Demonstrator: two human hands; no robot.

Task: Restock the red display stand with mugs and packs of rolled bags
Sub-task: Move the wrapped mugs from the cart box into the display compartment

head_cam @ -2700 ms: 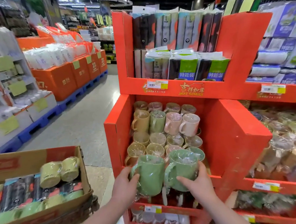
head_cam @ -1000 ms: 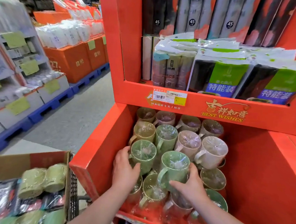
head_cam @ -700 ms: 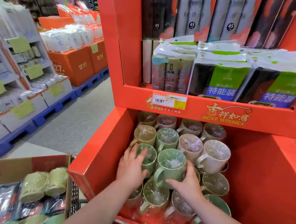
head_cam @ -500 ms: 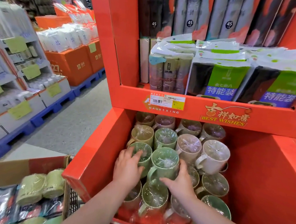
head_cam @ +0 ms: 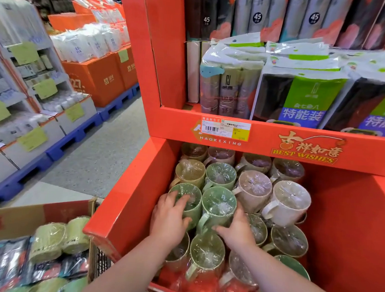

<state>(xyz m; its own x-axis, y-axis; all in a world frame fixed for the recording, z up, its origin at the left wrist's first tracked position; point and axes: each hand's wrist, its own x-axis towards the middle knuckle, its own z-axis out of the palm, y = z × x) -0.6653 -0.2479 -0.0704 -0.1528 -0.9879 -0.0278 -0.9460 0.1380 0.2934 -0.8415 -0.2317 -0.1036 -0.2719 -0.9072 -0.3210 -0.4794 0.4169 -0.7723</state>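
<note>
Bright, even store light; glare on plastic-wrapped mugs; wide-angle bending and softness at frame edges.

Orange boxes topped with white packs, blue pallets, yellow-green shelf tags, grey speckled floor

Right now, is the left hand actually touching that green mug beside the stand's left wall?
Touching. The head view shows the left hand on the green mug: fingers lie over its wrapped rim, thumb against its side.
</note>
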